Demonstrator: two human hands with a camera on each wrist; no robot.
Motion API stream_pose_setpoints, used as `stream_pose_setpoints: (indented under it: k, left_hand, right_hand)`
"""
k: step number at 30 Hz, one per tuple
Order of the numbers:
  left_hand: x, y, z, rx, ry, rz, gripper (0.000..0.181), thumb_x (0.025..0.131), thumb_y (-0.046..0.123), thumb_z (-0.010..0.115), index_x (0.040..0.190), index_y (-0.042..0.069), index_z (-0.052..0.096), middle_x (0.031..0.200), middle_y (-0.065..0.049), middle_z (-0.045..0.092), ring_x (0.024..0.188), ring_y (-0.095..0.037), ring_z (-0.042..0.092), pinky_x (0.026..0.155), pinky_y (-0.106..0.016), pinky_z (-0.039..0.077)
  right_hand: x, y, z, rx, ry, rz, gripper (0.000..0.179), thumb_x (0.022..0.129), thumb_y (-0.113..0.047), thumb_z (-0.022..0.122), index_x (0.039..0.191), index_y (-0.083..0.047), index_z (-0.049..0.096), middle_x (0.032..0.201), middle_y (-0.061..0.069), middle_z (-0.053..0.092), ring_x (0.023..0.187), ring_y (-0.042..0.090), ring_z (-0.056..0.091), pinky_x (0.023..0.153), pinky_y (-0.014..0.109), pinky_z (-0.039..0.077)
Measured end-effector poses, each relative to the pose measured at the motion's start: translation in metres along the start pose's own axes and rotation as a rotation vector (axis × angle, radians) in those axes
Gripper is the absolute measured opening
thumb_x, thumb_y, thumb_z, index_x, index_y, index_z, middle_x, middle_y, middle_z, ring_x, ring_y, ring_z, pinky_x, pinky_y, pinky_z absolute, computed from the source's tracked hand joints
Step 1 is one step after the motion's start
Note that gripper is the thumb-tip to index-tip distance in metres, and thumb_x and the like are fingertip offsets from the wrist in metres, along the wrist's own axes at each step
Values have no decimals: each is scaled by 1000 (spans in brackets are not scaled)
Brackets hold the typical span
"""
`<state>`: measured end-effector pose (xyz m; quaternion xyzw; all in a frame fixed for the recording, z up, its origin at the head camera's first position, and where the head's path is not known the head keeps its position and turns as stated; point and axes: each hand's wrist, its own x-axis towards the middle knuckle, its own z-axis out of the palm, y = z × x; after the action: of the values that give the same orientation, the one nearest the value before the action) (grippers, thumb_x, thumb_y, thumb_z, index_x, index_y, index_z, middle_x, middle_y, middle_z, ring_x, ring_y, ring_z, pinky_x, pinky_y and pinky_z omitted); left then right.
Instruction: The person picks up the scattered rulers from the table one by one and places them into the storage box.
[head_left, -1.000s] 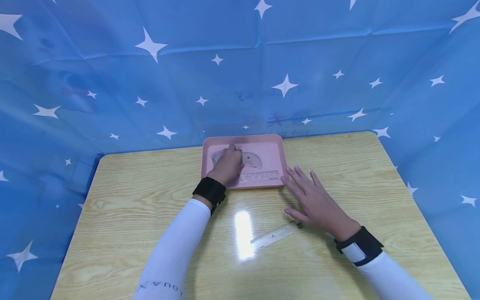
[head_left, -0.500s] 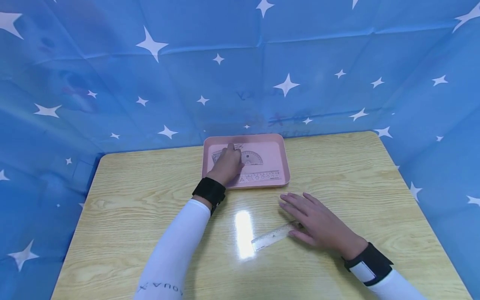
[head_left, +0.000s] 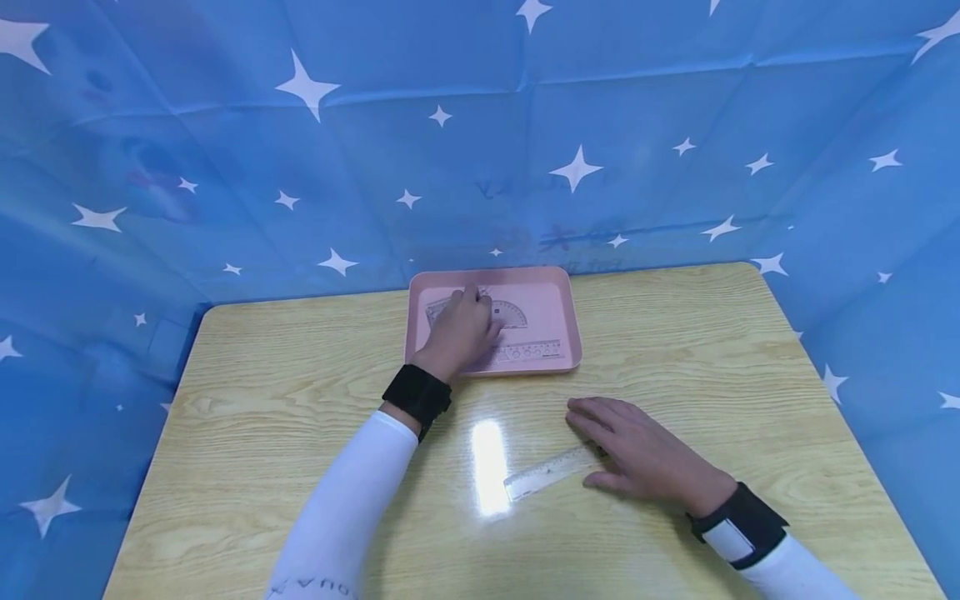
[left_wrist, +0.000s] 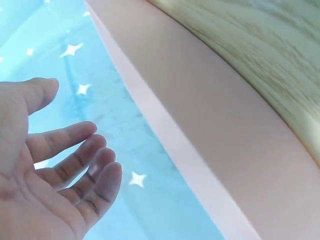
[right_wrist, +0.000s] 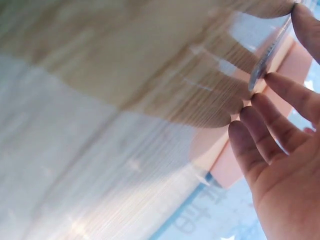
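Observation:
A pink tray lies at the back of the table, holding a clear protractor, a clear ruler with cut-out shapes and what looks like a set square. My left hand is over the tray's left part, hiding some of these pieces. Its fingers are loosely bent with nothing between them in the left wrist view. A short clear ruler lies flat on the table nearer me. My right hand is over its right end, thumb and index finger at opposite edges in the right wrist view.
The light wood table has a bright reflection left of the short ruler. A blue curtain with white stars hangs behind the tray and along both sides.
My right hand has drawn back from the tray's right front corner toward me, down to the short ruler's right end. The left hand has shifted only slightly inside the tray.

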<state>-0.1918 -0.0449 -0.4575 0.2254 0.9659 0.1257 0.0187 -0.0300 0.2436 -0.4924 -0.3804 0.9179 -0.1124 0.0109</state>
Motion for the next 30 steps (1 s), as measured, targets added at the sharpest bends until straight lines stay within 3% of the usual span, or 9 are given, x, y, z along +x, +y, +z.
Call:
stream_pose_setpoints:
  k: [6, 10, 15, 25, 30]
  left_hand:
    - [-15, 12, -4, 75, 80, 115, 43, 105, 37, 59, 116, -3, 69, 115, -19, 60, 99, -31, 59, 88, -40, 55]
    - [-27, 21, -7, 95, 163, 195, 40, 103, 36, 63, 112, -2, 69, 108, -16, 60, 93, -29, 56, 84, -38, 54]
    - [-40, 33, -11, 75, 204, 264, 38, 102, 34, 65, 113, -2, 70, 110, -16, 62, 96, -30, 57, 88, -39, 52]
    - [-60, 48, 4, 94, 201, 495, 36, 102, 40, 63, 107, 5, 70, 100, -8, 60, 86, -22, 53, 77, -32, 49]
    - [-71, 54, 15, 141, 148, 514, 37, 102, 45, 61, 97, 10, 69, 96, -3, 57, 84, -19, 50, 76, -31, 47]
  right_hand:
    - [1, 1, 0, 6, -86, 47, 91, 83, -63, 76, 152, -9, 49, 157, 12, 47, 140, 31, 47, 112, 49, 45]
    - [4, 2, 0, 18, -76, 47, 83, 84, -58, 77, 147, -9, 55, 147, 10, 53, 132, 28, 52, 107, 46, 49]
    - [7, 3, 0, 33, -57, 45, 71, 86, -51, 78, 140, -9, 61, 137, 7, 58, 121, 23, 55, 100, 42, 53]
    - [10, 4, 0, 23, 13, 1, 49, 89, -36, 80, 128, -9, 68, 126, 5, 62, 110, 18, 57, 92, 37, 54]
    - [12, 6, 2, 16, 57, -44, 45, 88, -31, 81, 125, -8, 70, 121, 5, 62, 107, 17, 59, 90, 36, 55]
